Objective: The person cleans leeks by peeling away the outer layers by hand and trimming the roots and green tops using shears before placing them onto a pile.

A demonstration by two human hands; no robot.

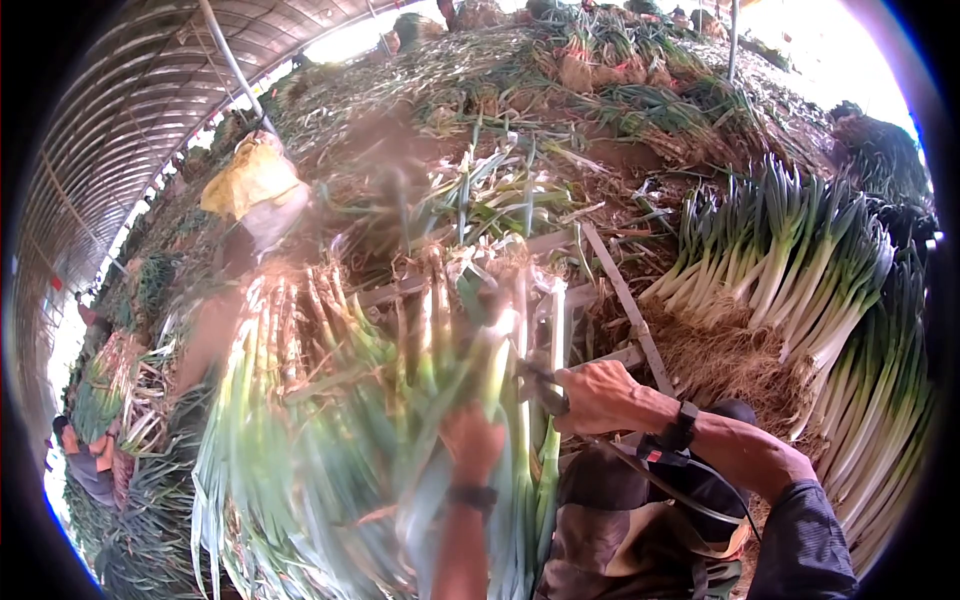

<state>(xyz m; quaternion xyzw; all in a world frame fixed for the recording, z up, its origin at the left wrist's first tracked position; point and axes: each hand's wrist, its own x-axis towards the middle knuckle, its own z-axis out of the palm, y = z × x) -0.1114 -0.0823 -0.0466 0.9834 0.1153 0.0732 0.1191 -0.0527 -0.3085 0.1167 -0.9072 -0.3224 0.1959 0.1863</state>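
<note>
My left hand (472, 440) is closed around a green onion (495, 365), whose pale stem points away from me; haze blurs the fingers. Just to its right, my right hand (612, 395) grips a dark air gun (543, 388), its nozzle pointing left toward the stems. A hose runs back from below that hand past the wrist. A wide layer of long green onions (300, 440) lies under and left of my left hand, roots away from me and leaves toward me. Some root ends there look brown and dirty.
Cleaned green onions (780, 250) are heaped at the right, roots inward. A metal frame (630, 305) stands ahead of my right hand. Beyond lie scattered leaves and more bundles (610, 55). A yellow-white sack (258, 185) hangs by a pole; another person (95, 460) is at far left.
</note>
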